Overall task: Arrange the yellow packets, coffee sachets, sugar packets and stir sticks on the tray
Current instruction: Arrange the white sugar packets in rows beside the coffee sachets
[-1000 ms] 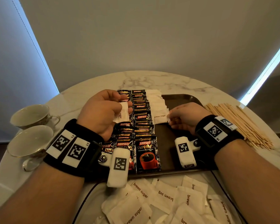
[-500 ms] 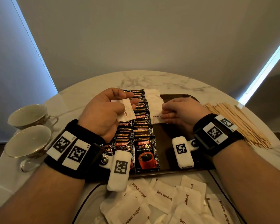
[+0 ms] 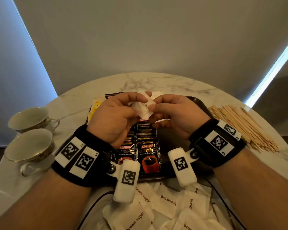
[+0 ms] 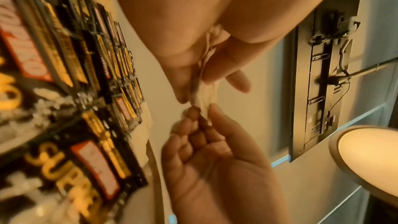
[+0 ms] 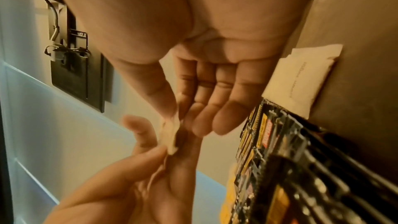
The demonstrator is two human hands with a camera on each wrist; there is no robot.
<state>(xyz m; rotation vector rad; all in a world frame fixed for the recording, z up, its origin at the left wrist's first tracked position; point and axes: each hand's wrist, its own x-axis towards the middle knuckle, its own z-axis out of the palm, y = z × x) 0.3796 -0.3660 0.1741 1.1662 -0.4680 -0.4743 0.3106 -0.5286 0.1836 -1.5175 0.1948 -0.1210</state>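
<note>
Both hands meet above the dark tray. My left hand holds a small bunch of white sugar packets between thumb and fingers. My right hand pinches the right edge of that bunch with thumb and forefinger; the pinch on the sugar packets also shows in the right wrist view. Black coffee sachets lie in two overlapping columns on the tray. Yellow packets peek out at its left side. A row of sugar packets lies beside the sachets. Stir sticks are heaped on the table, right of the tray.
Loose brown-sugar packets are piled at the near table edge, in front of the tray. Two teacups stand at the left on the round marble table. A black cable runs by the packets.
The left hand rose and moved right with its packets. The right hand left the sugar row on the tray and came up to pinch the packets in the left hand.
</note>
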